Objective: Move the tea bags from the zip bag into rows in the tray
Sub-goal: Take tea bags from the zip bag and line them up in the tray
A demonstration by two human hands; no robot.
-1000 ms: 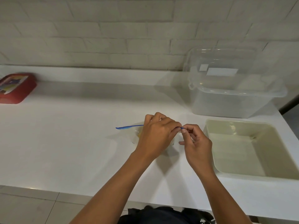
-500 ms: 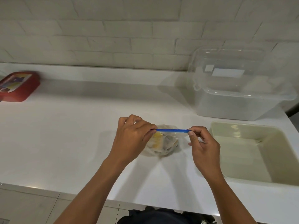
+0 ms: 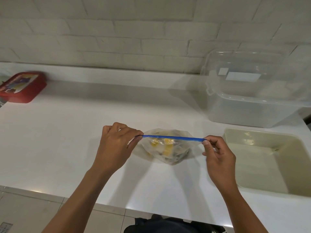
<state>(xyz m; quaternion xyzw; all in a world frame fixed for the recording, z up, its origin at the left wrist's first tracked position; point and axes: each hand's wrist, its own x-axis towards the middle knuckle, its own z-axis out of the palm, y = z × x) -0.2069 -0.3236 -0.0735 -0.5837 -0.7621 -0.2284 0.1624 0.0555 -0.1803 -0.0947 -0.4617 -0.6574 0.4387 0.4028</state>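
Blurred yellow tea bags [image 3: 165, 145] inside zip bag [image 3: 183, 153]

Tea bags [image 3: 165, 146] blurred inside zip bag [image 3: 183, 153]; count unclear.

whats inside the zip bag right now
Through the clear zip bag, held at the ends of its blue strip by the left hand and right hand, yellow packets and darker bits show. The crumpled plastic hides their count and what lies underneath.
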